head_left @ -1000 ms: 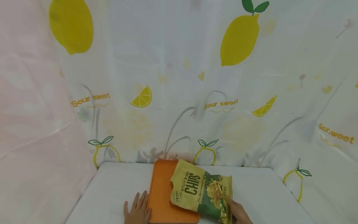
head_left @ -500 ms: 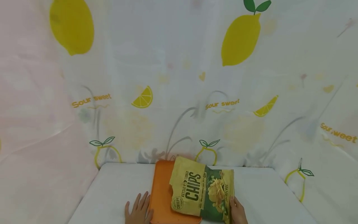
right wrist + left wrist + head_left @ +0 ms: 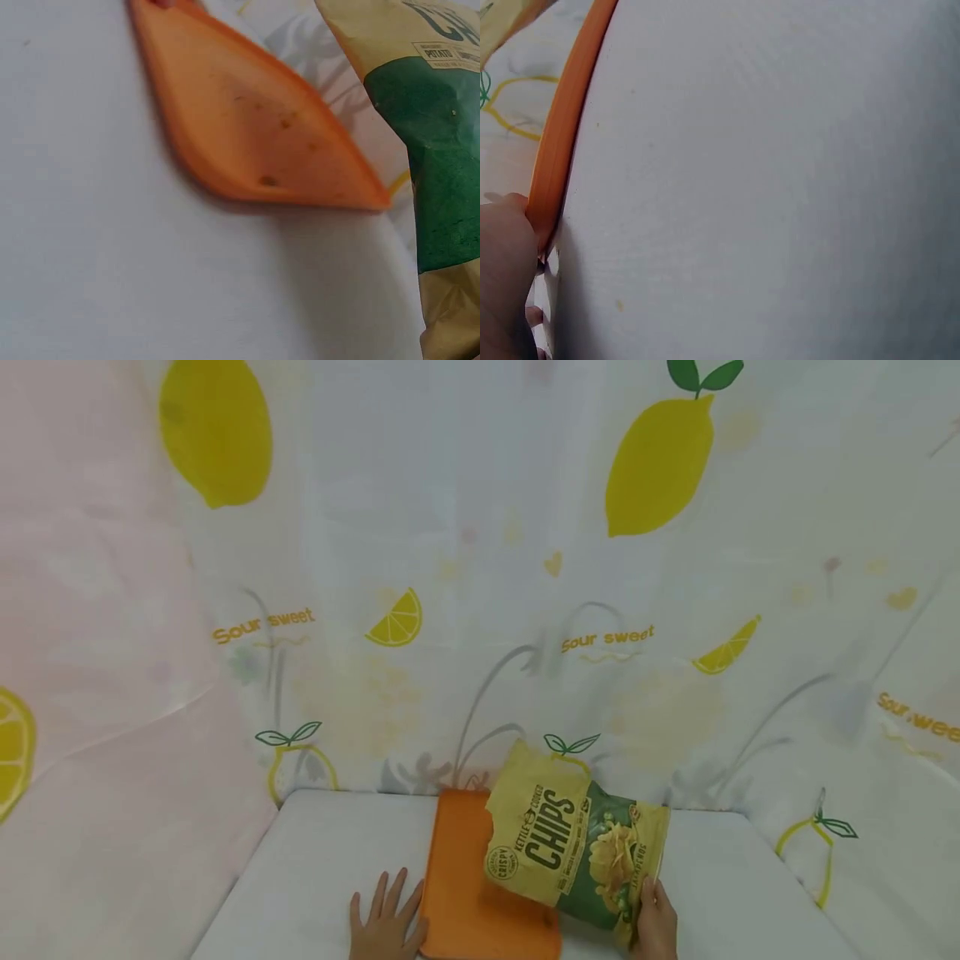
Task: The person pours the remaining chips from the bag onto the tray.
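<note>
My right hand (image 3: pixel 657 922) grips the lower right end of a yellow-and-green bag of chips (image 3: pixel 555 843). The bag hangs tilted over the right part of an orange tray (image 3: pixel 461 893), its uneven left end pointing up and left. Several small dark crumbs show on the tray (image 3: pixel 255 127) in the right wrist view, where the bag (image 3: pixel 427 127) stands at the right edge. With fingers spread, my left hand (image 3: pixel 387 918) rests at the tray's left side, thumb at its rim. The left wrist view shows that hand (image 3: pixel 506 277) against the tray's side (image 3: pixel 559 142).
The tray lies on a white table (image 3: pixel 315 860) that reaches back to a white curtain (image 3: pixel 487 568) printed with lemons and words. A pinkish curtain (image 3: pixel 97 610) hangs on the left.
My right hand has lifted the bag and moved it slightly right, tilting its left end up, so more of the tray shows. My left hand stays at the tray's edge. The head view has shifted slightly.
</note>
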Tool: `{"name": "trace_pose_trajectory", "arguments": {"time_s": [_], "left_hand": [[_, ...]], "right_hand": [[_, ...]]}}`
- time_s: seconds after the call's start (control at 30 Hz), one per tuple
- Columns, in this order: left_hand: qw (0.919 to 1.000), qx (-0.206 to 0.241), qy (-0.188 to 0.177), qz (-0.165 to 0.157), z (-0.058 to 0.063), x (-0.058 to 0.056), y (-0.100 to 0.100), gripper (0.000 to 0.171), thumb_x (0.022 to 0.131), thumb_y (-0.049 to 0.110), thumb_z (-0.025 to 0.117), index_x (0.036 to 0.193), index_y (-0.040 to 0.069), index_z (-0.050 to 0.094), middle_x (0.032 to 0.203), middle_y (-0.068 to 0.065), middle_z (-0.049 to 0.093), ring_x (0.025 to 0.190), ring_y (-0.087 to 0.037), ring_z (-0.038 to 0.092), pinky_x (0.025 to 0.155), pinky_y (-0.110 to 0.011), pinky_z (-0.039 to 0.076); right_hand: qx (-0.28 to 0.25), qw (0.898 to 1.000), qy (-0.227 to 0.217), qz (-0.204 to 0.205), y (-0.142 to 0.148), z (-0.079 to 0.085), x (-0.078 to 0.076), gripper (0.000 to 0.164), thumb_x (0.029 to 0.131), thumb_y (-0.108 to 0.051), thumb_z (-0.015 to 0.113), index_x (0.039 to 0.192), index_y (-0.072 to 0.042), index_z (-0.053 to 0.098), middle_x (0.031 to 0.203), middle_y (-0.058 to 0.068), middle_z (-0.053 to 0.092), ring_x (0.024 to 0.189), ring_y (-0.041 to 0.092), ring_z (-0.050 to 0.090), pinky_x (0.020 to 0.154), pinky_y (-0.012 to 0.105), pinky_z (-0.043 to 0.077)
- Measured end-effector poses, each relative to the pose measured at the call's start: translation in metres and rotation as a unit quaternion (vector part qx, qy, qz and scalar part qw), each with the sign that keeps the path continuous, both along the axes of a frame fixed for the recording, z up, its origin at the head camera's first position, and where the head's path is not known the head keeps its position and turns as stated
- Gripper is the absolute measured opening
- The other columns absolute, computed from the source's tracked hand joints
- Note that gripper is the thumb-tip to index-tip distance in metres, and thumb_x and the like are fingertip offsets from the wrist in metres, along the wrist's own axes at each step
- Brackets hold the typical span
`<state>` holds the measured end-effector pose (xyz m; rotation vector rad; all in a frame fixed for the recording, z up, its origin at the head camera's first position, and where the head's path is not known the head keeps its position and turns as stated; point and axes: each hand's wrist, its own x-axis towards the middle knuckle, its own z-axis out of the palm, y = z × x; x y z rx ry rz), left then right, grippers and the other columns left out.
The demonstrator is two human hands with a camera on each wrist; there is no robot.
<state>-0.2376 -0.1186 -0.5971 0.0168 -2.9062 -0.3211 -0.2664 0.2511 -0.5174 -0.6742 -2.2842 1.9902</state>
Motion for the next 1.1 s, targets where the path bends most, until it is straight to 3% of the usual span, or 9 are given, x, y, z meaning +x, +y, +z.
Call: {"name": "trace_pose_trajectory", "arguments": {"time_s": [0.1,0.17,0.27,0.4,0.57,0.77,1.0,1.1], "left_hand": [[0.9997,-0.014,0.015,0.010,-0.005,0.000,0.001,0.058,0.081,0.061,0.045,0.130,0.030,0.047,0.142,0.003,0.040,0.133,-0.024,0.027,0.108,-0.058,0.009],[0.9991,-0.027,0.029,0.015,-0.008,0.001,0.001,0.058,0.080,0.062,0.045,0.129,0.032,0.047,0.141,0.005,0.040,0.132,-0.023,0.028,0.109,-0.058,0.009],[0.9974,-0.043,0.057,0.013,-0.010,0.003,-0.001,0.057,0.081,0.065,0.041,0.128,0.034,0.048,0.140,0.008,0.041,0.133,-0.020,0.028,0.109,-0.057,0.010],[0.9962,-0.054,0.068,0.008,-0.010,0.005,-0.002,0.057,0.081,0.068,0.035,0.128,0.037,0.047,0.140,0.012,0.040,0.134,-0.016,0.026,0.110,-0.057,0.009],[0.9954,-0.039,0.086,0.015,-0.013,0.003,-0.002,0.057,0.080,0.069,0.037,0.127,0.038,0.048,0.139,0.012,0.042,0.133,-0.015,0.027,0.111,-0.054,0.008],[0.9959,-0.054,0.072,0.011,-0.016,0.010,-0.002,0.056,0.083,0.069,0.030,0.129,0.040,0.044,0.140,0.013,0.041,0.138,-0.012,0.020,0.112,-0.055,0.007],[0.9963,-0.048,0.069,0.017,-0.016,0.008,0.001,0.059,0.082,0.071,0.028,0.129,0.039,0.044,0.140,0.012,0.041,0.137,-0.014,0.025,0.112,-0.056,0.008],[0.9978,-0.025,0.058,0.020,-0.013,0.006,0.002,0.062,0.081,0.071,0.031,0.130,0.036,0.044,0.140,0.009,0.043,0.133,-0.019,0.031,0.111,-0.058,0.006]], "right_hand": [[-0.100,0.994,0.041,-0.013,0.005,0.022,-0.001,0.079,0.076,-0.070,0.021,0.144,-0.031,0.014,0.119,-0.015,0.043,0.083,-0.014,0.048,0.073,0.015,0.046],[-0.128,0.989,0.076,-0.026,0.007,0.036,-0.002,0.072,0.077,-0.069,0.023,0.142,-0.039,0.015,0.111,-0.027,0.041,0.083,-0.019,0.049,0.074,0.011,0.047],[-0.075,0.989,0.109,-0.062,0.010,0.048,-0.002,0.058,0.082,-0.065,0.022,0.133,-0.039,0.031,0.104,-0.029,0.042,0.082,-0.020,0.046,0.069,0.006,0.045],[0.019,0.991,0.088,-0.101,0.014,0.046,0.000,0.052,0.086,-0.064,0.021,0.116,-0.028,0.044,0.086,-0.031,0.043,0.074,-0.018,0.043,0.061,0.006,0.041],[-0.015,0.989,0.101,-0.105,0.012,0.037,0.000,0.060,0.086,-0.061,0.025,0.131,-0.025,0.041,0.076,-0.039,0.044,0.070,-0.018,0.047,0.060,0.010,0.045],[0.132,0.984,0.087,-0.084,0.011,0.041,-0.001,0.058,0.091,-0.056,0.018,0.111,-0.010,0.046,0.073,-0.025,0.044,0.067,-0.008,0.044,0.059,0.015,0.041],[0.133,0.983,0.096,-0.080,0.009,0.046,-0.003,0.058,0.092,-0.056,0.019,0.115,-0.010,0.046,0.072,-0.028,0.043,0.067,-0.009,0.044,0.059,0.015,0.042],[0.089,0.988,0.101,-0.071,0.004,0.045,-0.006,0.060,0.090,-0.058,0.021,0.123,-0.013,0.044,0.076,-0.030,0.045,0.069,-0.012,0.047,0.061,0.014,0.045]]}}
